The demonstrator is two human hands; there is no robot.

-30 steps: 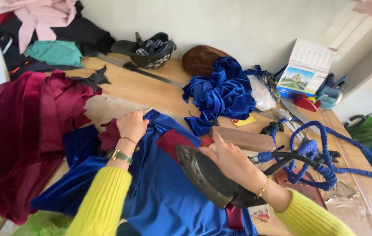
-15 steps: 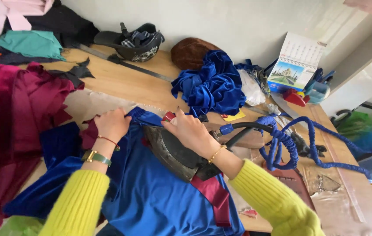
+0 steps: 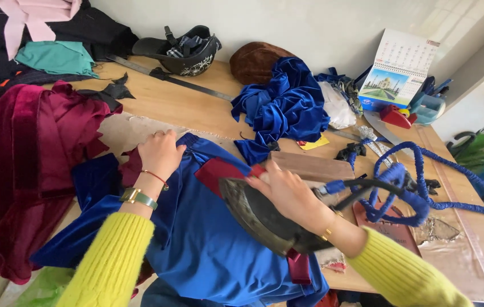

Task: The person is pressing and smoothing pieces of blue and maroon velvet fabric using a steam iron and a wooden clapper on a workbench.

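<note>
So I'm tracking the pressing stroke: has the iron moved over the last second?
Yes. The iron, held in the right hand, has slid left along the blue cloth, away from the blue cord and toward the left hand.

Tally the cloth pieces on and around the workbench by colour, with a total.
Blue: 2, the blue garment under the left hand and the iron in the right hand, plus the crumpled blue velvet
Maroon: 1, the maroon velvet
Teal: 1, the teal cloth
Pink: 1, the pink cloth
Total: 5
</note>
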